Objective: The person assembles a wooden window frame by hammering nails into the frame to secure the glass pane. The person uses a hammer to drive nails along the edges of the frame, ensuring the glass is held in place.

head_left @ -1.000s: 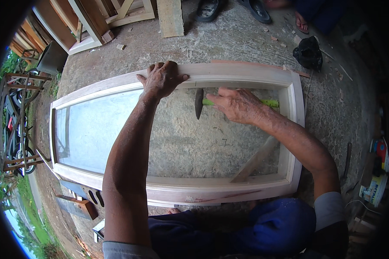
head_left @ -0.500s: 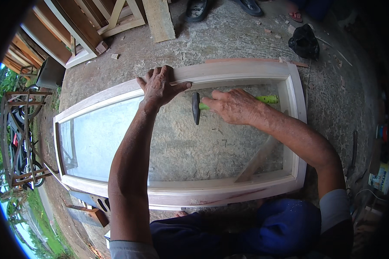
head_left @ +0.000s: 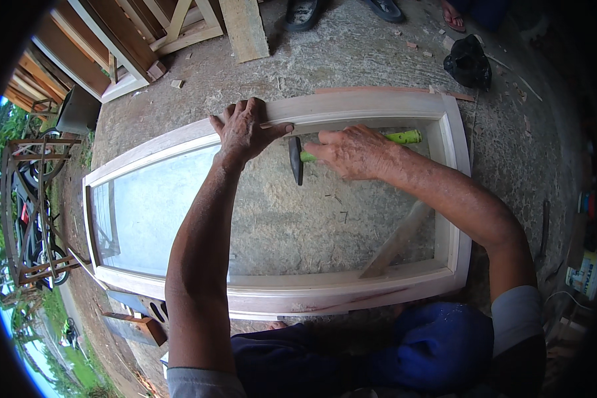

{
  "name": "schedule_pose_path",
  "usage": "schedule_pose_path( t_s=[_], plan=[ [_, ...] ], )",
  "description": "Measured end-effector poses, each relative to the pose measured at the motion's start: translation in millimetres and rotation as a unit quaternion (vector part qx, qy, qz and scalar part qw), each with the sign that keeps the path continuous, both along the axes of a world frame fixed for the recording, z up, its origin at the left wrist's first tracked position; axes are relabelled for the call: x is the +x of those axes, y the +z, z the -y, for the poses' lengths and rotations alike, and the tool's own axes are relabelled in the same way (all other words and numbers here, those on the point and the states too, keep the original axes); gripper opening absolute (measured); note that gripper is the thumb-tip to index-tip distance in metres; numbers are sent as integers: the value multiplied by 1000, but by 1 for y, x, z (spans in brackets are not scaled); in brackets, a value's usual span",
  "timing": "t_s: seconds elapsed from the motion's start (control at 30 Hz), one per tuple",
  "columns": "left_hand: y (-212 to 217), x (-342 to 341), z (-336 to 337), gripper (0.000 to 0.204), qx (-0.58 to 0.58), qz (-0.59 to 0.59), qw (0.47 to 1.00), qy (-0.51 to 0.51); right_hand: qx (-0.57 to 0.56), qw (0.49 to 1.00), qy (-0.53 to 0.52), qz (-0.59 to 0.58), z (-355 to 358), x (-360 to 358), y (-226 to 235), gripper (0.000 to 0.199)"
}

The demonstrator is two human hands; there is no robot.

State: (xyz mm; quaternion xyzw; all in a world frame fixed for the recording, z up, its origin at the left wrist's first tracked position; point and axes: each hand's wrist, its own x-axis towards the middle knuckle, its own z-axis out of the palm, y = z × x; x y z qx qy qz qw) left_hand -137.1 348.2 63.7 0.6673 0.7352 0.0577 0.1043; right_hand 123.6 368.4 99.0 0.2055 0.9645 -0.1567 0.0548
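A long wooden frame (head_left: 371, 103) with a glass pane (head_left: 285, 232) in it lies flat before me. My left hand (head_left: 242, 132) rests on the frame's far rail. Its fingers are spread over the wood and its thumb reaches right along the rail's inner edge. Above the pane, my right hand (head_left: 358, 152) grips a hammer (head_left: 294, 162) by its green handle. The dark head points left, close to the left thumb and the far rail. Whether the head touches anything there, I cannot tell. Several small nails (head_left: 343, 217) lie in the middle of the pane.
A hand saw (head_left: 136, 325) lies by the frame's near left side. Wooden frames (head_left: 123, 56) and a board (head_left: 244, 30) stand at the far left. Sandals (head_left: 303, 14), a black plastic bag (head_left: 467, 63) and another person's foot (head_left: 453, 16) are beyond. A white bucket (head_left: 585, 272) stands right.
My right hand has brought the hammer slightly left, with its head nearer the left thumb. The left hand keeps its place on the rail.
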Motion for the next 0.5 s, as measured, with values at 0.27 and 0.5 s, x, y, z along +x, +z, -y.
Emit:
schedule_pose_path(
  t_s=[0.27, 0.5],
  plan=[
    [1, -3, -2, 97, 11, 16, 1000, -4, 3, 1000, 9, 9, -5, -4, -1, 32],
    [0, -6, 2, 98, 16, -5, 1000, 2, -6, 1000, -10, 11, 4, -11, 5, 28]
  ],
)
